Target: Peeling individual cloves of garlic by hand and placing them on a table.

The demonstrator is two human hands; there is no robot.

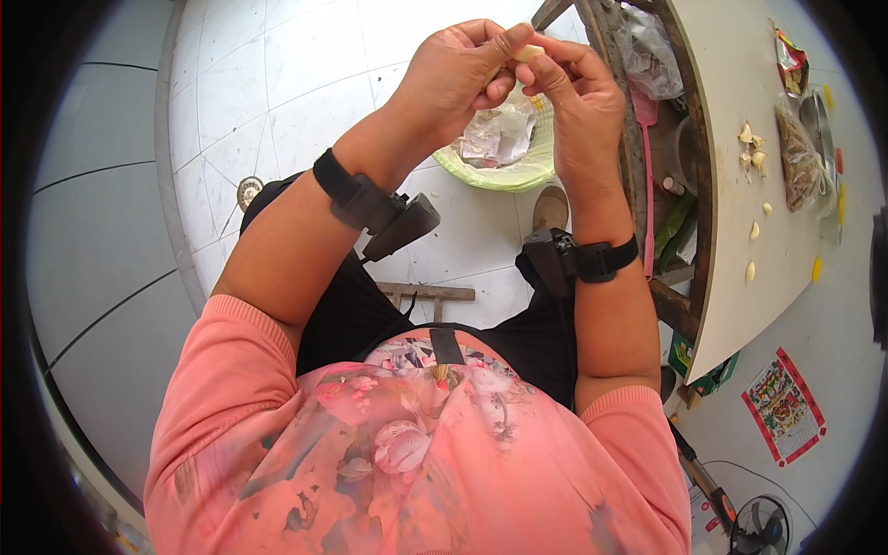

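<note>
A pale garlic clove (pixel 529 53) is pinched by the fingertips of both hands, high in the view above a waste basket. My left hand (pixel 454 73) grips it from the left with thumb and curled fingers. From the other side, the thumb and forefinger of my right hand (pixel 583 94) hold it too. The basket (pixel 489 182), lined with a thin green bag, contains crumpled wrapping (pixel 503 135) and scraps. On the table to my right are several garlic cloves in skin (pixel 757 164), and nearer to me lie three bare cloves (pixel 755 230) in a row.
The wooden-framed table (pixel 728 305) bounds the right side. On it are a plastic bag of dry brown food (pixel 798 156) and an open red packet (pixel 791 62). A pink fly swatter (pixel 648 187) hangs by the frame. A fan (pixel 760 526) stands at lower right.
</note>
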